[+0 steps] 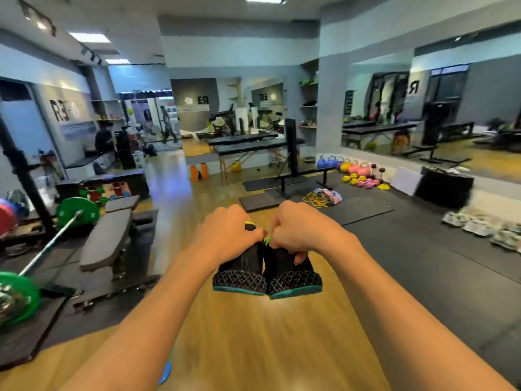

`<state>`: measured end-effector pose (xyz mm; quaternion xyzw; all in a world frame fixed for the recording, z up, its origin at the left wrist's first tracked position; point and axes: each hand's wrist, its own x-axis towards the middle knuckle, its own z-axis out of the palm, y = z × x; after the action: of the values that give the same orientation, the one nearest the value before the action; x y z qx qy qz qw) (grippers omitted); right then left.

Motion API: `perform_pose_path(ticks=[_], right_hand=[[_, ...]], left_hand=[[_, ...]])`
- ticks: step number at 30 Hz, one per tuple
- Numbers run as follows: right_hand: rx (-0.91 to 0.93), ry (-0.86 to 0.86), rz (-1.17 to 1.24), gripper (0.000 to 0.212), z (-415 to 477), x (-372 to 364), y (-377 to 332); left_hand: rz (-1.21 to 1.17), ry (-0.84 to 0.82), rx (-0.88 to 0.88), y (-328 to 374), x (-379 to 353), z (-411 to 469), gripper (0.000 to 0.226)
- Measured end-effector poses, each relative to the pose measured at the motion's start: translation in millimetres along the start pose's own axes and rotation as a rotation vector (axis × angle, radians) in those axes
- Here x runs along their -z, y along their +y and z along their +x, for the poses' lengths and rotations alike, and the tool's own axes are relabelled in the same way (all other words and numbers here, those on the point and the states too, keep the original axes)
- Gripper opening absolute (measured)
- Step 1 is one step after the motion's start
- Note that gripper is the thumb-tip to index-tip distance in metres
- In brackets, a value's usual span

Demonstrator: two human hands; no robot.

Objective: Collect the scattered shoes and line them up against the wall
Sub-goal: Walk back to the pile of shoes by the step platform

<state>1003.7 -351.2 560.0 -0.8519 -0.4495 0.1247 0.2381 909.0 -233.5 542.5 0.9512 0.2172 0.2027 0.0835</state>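
Head view gives us a gym hall: a wooden floor (253, 348) underfoot and black rubber matting (423, 263) on the right, running up to a mirrored wall (451, 108). On the left a weight bench (107, 244) stands beside a barbell (50, 246) loaded with green plates. Along the foot of the right wall lies a row of pale shoes (479, 225). They are blurred, but they seem lined up, so we judge that wall to be where the rest belong.

In front of us, lifted well clear of the floor, we hold a pair of black sneakers (239, 280) with the heels and latticed, teal-edged soles toward us. They are pressed side to side so both go in one trip. Our left hand (225, 232) curls over the collar of one sneaker, and our right hand (298, 230) grips the other the same way, fingers closed round its top edge. Carrying them by the collars keeps the soles downward — ready, we think, to set flat in the row.
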Motion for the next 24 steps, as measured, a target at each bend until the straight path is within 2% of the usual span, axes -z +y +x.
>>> perform_pose_path(ticks=[14, 24], right_hand=[[-0.509, 0.213, 0.069, 0.011, 89, 148, 301], [-0.777, 0.439, 0.022, 0.013, 132, 252, 500]], left_hand=[[-0.201, -0.181, -0.466, 212, -203, 289, 0.058], [-0.351, -0.213, -0.744, 391, -338, 453, 0.041]])
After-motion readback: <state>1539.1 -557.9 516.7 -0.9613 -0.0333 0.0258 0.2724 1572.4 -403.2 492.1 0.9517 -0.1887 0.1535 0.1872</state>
